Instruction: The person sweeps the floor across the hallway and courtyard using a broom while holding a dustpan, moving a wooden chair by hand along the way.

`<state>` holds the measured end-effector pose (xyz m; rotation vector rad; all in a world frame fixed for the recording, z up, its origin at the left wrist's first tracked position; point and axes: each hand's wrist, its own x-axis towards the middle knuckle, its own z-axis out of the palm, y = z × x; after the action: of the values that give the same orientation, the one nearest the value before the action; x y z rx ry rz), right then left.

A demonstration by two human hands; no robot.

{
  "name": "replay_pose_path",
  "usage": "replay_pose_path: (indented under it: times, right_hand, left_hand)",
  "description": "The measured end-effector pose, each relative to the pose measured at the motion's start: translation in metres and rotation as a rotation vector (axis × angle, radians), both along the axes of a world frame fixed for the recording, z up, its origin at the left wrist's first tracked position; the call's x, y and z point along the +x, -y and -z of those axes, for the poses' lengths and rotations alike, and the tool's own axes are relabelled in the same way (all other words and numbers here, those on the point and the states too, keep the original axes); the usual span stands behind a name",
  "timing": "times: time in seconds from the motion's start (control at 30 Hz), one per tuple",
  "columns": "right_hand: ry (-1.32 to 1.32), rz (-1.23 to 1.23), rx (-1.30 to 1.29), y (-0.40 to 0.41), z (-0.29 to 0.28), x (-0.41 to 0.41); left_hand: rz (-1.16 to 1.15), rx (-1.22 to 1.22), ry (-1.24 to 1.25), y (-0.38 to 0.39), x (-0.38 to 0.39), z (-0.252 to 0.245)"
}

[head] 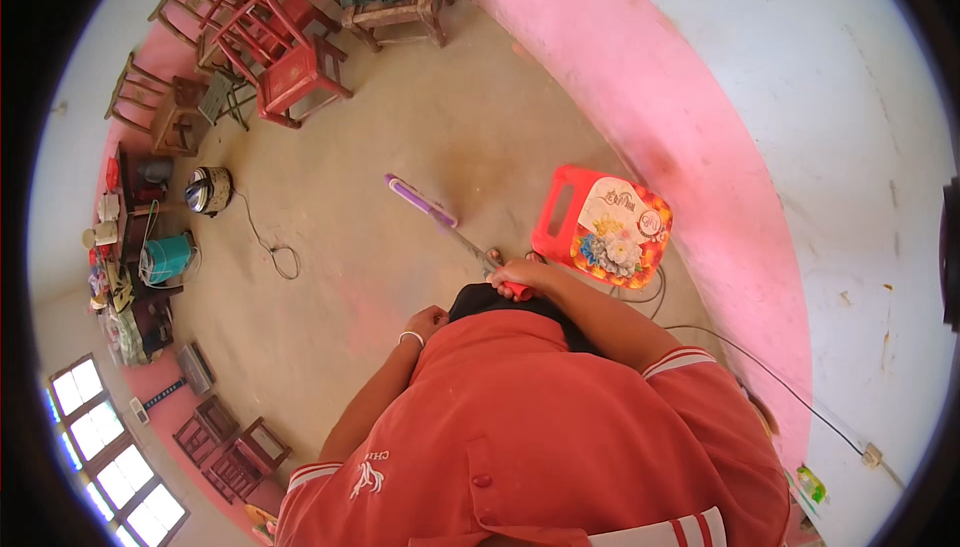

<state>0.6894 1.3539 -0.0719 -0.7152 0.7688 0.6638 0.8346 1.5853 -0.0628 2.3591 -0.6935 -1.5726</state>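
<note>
My right hand [517,277] is closed round the red grip of a long-handled tool in front of my waist. The tool's grey pole [474,248] slants away to a narrow purple and white head [421,200] at the floor; it looks like a flat mop or squeegee, though which I cannot tell. My left hand [429,320] hangs by my left side against dark clothing, a light band at its wrist. Its fingers are partly curled, and whether they hold anything is unclear. Right of the tool is a red plastic stool or chair [553,221] with a flower-patterned top.
Red and brown wooden chairs [289,78] stand at the upper left. A rice cooker [208,191] with a trailing cord and a teal container [166,258] are on the left. A cable [757,356] runs to a wall socket at right. A pink and white wall curves along the right.
</note>
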Motion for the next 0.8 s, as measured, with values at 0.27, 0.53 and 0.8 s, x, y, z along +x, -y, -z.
replay_pose_path:
  times: [0.27,0.53,0.8]
  right_hand:
    - [-0.265,-0.174,-0.301,-0.009,-0.027,0.016]
    - [-0.190,0.089,-0.325,-0.014,-0.040,0.010]
    - [-0.255,0.463,-0.353,0.018,-0.011,-0.001]
  left_hand:
    - [-0.037,0.009,0.049,-0.037,0.027,0.021]
    - [-0.079,0.243,0.037,-0.104,0.051,0.070]
    - [-0.162,0.022,-0.027,-0.082,0.031,0.039]
